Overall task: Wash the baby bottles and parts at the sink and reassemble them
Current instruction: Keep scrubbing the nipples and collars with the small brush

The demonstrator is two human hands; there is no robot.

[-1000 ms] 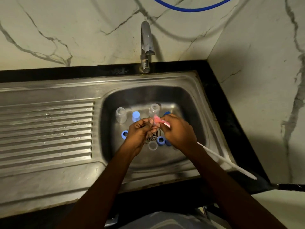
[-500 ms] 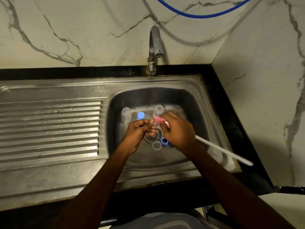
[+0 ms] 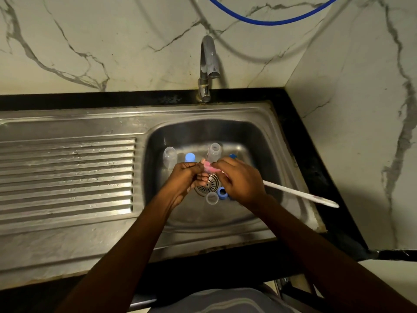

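The left hand is over the sink basin, just left of the drain. Its fingers are curled tight, with the fingertips against the pink head of the brush. Whether a part sits inside the curled fingers cannot be told; they hide it.

The right hand grips the brush near its head, fingers wrapped round the white handle. The handle runs out to the right across the basin rim.

Two clear bottles stand at the back of the basin, with a blue cap between them. A blue ring and a clear cap lie touching, just in front of the drain.

Compared with one second ago, both grips are unchanged. The handle now lies flatter, its free end swung toward the back. A blue ring then seen left of the left hand no longer shows.
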